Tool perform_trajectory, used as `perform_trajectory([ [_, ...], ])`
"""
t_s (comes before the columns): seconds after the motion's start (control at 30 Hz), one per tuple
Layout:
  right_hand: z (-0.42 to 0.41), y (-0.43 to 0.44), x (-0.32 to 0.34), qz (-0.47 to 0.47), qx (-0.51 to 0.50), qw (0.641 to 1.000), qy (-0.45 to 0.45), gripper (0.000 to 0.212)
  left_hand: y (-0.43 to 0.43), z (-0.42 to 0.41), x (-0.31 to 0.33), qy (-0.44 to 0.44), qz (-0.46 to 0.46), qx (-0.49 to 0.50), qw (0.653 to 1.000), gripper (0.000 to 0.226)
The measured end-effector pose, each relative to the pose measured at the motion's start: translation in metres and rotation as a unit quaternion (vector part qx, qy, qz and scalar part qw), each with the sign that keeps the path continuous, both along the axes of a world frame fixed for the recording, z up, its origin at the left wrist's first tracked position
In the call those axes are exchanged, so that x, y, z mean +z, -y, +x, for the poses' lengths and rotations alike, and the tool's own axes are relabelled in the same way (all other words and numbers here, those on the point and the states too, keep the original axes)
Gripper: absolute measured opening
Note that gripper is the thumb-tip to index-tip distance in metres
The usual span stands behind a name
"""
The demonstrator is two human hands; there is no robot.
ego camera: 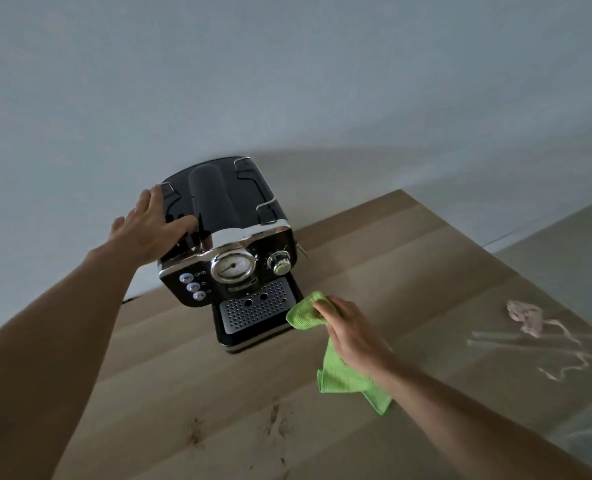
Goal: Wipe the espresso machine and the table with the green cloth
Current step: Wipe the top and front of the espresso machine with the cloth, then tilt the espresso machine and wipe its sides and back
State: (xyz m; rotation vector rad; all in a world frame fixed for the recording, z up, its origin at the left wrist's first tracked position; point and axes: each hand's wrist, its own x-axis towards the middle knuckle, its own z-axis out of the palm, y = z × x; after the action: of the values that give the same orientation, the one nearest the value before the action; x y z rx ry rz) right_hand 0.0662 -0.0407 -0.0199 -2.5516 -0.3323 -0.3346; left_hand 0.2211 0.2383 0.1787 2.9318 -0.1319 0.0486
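A black and chrome espresso machine (233, 251) stands on the wooden table (190, 375) near the wall, its gauge, buttons and perforated drip tray facing me. My left hand (152, 230) lies flat on the machine's top left edge, fingers spread. My right hand (348, 327) grips the green cloth (305, 311), pressing its bunched end against the right side of the drip tray. The rest of the cloth hangs down under my wrist onto the table.
A crumpled scrap with pale strings (526, 318) lies on the table at the right, near a shiny reflective patch. The table's right edge drops to the floor (564, 247). A grey wall (287, 81) rises directly behind the machine.
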Motion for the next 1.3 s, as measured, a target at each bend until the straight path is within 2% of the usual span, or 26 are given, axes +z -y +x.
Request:
perform_trajectory([
  [0.33,-0.012,-0.004,-0.066,-0.143,-0.022,0.981,-0.127,0.052,0.001,-0.002,0.0,-0.002,0.004,0.004,1.0,0.098],
  [0.43,-0.01,-0.001,-0.058,-0.17,-0.002,0.971,-0.165,0.046,0.002,-0.004,0.001,0.001,-0.012,0.001,1.0,0.096],
  [0.53,0.0,-0.002,-0.035,-0.168,0.016,0.966,-0.198,0.054,0.003,-0.006,0.002,0.0,-0.022,0.003,1.0,0.098],
  [0.67,0.029,-0.001,0.034,-0.113,0.028,0.982,-0.148,0.052,0.006,-0.01,0.005,-0.005,-0.036,0.012,0.999,0.097],
  [0.77,0.065,0.001,0.105,0.022,-0.015,0.995,-0.091,0.038,0.009,-0.014,0.007,-0.003,-0.044,0.049,0.998,0.092],
  [0.83,0.093,-0.002,0.15,0.112,-0.035,0.99,-0.072,0.038,0.01,-0.016,0.008,-0.001,-0.048,0.082,0.995,0.087],
  [0.93,0.132,-0.013,0.197,0.183,-0.03,0.972,-0.145,0.042,0.014,-0.019,0.004,-0.004,-0.057,0.126,0.99,0.068],
  [1.0,0.149,-0.026,0.211,0.192,-0.023,0.959,-0.208,0.052,0.018,-0.021,0.003,-0.005,-0.061,0.145,0.988,0.056],
  [1.07,0.155,-0.039,0.207,0.183,-0.017,0.954,-0.236,0.046,0.02,-0.023,0.002,-0.006,-0.067,0.155,0.986,0.05],
  [1.17,0.156,-0.051,0.194,0.191,-0.031,0.954,-0.228,0.048,0.021,-0.023,0.003,0.002,-0.077,0.167,0.983,0.043],
  [1.3,0.148,-0.053,0.189,0.223,-0.039,0.955,-0.191,0.038,0.02,-0.019,0.002,0.022,-0.081,0.178,0.98,0.043],
])
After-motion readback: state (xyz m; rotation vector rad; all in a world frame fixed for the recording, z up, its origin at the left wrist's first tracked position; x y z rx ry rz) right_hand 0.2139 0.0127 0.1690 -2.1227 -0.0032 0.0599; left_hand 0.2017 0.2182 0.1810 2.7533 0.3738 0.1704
